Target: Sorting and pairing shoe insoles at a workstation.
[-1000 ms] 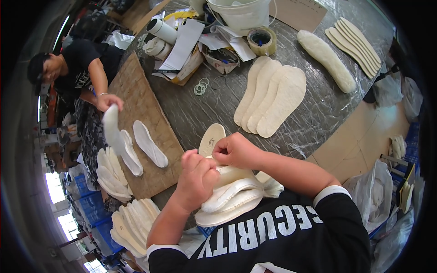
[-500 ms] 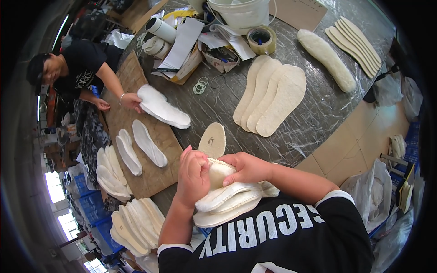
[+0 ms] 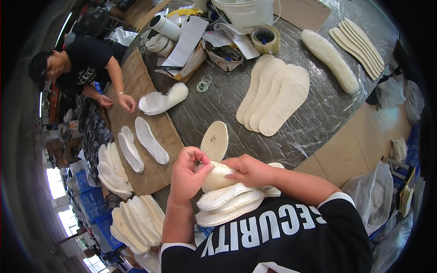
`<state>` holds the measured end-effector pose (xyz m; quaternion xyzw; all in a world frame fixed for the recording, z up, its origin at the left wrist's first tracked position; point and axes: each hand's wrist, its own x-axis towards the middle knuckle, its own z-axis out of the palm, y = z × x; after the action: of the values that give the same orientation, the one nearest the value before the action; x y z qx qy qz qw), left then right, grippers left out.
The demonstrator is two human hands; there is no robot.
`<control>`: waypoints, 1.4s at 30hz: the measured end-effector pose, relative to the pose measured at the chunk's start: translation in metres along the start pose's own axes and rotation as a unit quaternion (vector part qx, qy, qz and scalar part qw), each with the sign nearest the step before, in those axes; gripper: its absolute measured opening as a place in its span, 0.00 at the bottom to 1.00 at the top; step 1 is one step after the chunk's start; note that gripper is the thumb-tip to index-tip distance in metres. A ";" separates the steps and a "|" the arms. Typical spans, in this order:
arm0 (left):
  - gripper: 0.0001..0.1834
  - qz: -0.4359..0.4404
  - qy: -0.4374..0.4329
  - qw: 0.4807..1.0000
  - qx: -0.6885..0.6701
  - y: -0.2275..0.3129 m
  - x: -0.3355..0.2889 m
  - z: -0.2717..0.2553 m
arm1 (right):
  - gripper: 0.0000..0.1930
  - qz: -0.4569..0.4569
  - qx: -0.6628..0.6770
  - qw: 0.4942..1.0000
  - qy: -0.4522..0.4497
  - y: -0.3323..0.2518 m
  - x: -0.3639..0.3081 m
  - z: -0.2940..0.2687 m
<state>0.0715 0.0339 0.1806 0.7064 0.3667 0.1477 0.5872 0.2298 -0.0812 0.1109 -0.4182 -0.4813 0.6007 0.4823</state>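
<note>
Against my body, I hold a cream fleece insole [image 3: 215, 181] with both hands. My right hand [image 3: 246, 170] is closed round its right side, thumb pressed on the fleece. My left hand [image 3: 187, 170] pinches at its upper left edge; whether a thread or tool is between the fingertips is too small to tell. A flat beige insole [image 3: 214, 140] with a dark mark sticks up just beyond my fingers. Several fleece insoles [image 3: 230, 202] lie stacked below my hands, against my shirt.
Across the table [image 3: 205, 107], a co-worker's hands [image 3: 127, 103] hover over a brown board [image 3: 152, 175] near a bent white fleece insole [image 3: 157, 103]. Beige insoles [image 3: 283, 102] lie fanned ahead. Farther back stand a white bucket [image 3: 246, 13], a tape roll [image 3: 265, 40] and papers [image 3: 185, 42].
My left hand has opened slightly from a tighter fist and sits a little lower at the insole's edge. The co-worker has let go of the white insole, which now lies bent.
</note>
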 end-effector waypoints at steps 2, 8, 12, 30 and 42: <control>0.23 0.001 -0.008 0.998 -0.068 0.001 -0.003 -0.001 | 0.17 0.001 -0.010 1.000 -0.004 -0.002 -0.001 0.001; 0.30 -0.075 -0.037 0.990 -0.117 0.008 -0.014 -0.009 | 0.19 0.003 -0.047 0.999 -0.004 -0.008 -0.005 0.001; 0.26 -0.087 -0.034 0.987 -0.130 0.006 -0.021 -0.011 | 0.21 -0.007 -0.056 0.998 -0.001 -0.008 -0.006 0.005; 0.10 0.019 0.051 0.996 0.074 -0.001 -0.030 0.000 | 0.20 -0.046 -0.036 0.998 0.021 0.003 -0.008 0.006; 0.16 0.189 0.105 0.975 0.041 -0.016 -0.035 -0.006 | 0.20 -0.056 -0.050 0.997 0.031 0.007 -0.009 0.006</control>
<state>0.0381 0.0149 0.1746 0.7671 0.2921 0.3141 0.4771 0.2246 -0.0917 0.1052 -0.4325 -0.5179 0.5350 0.5085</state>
